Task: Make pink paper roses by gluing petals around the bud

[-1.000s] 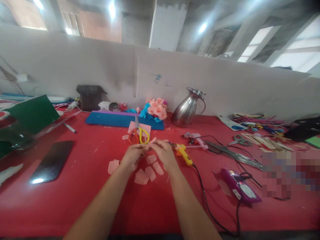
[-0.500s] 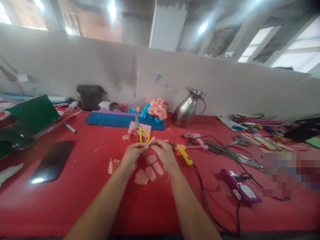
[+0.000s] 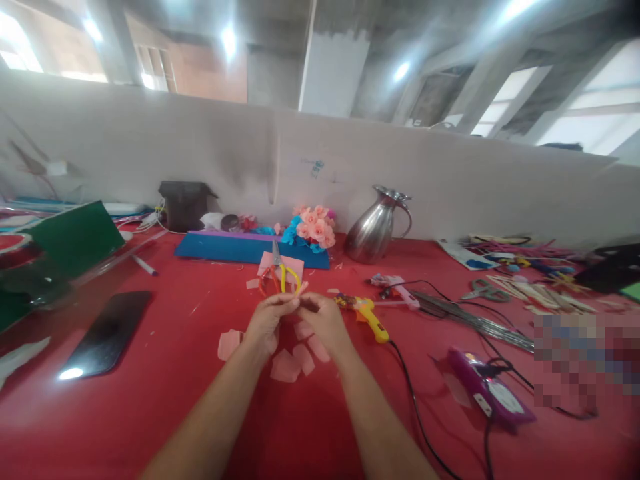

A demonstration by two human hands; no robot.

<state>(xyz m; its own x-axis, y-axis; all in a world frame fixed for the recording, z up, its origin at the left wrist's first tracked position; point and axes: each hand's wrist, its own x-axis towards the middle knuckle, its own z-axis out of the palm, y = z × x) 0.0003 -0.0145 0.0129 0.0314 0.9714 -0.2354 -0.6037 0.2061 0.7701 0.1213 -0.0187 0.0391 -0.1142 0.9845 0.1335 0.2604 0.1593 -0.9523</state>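
Observation:
My left hand (image 3: 267,321) and my right hand (image 3: 324,321) meet over the middle of the red table, fingertips pinched together. Between them is a small pink paper piece (image 3: 303,287), its tip poking up above the fingers; the rest is hidden. Several cut pink paper pieces (image 3: 285,367) lie beneath and beside the hands. Just beyond the fingertips rest scissors (image 3: 290,275) with yellow and orange handles, blades across a pink paper sheet (image 3: 295,266). A yellow glue gun (image 3: 373,320) lies right of my right hand.
A blue sheet (image 3: 225,250), pink paper flowers (image 3: 316,228) and a metal jug (image 3: 373,230) stand along the back. At left are a phone (image 3: 107,333) and a green board (image 3: 75,237). A purple power strip (image 3: 493,390) with black cables lies at right.
The view has tilted up slightly, so everything sits lower. My fingertips have drawn closer together on the pink paper, and less of it shows.

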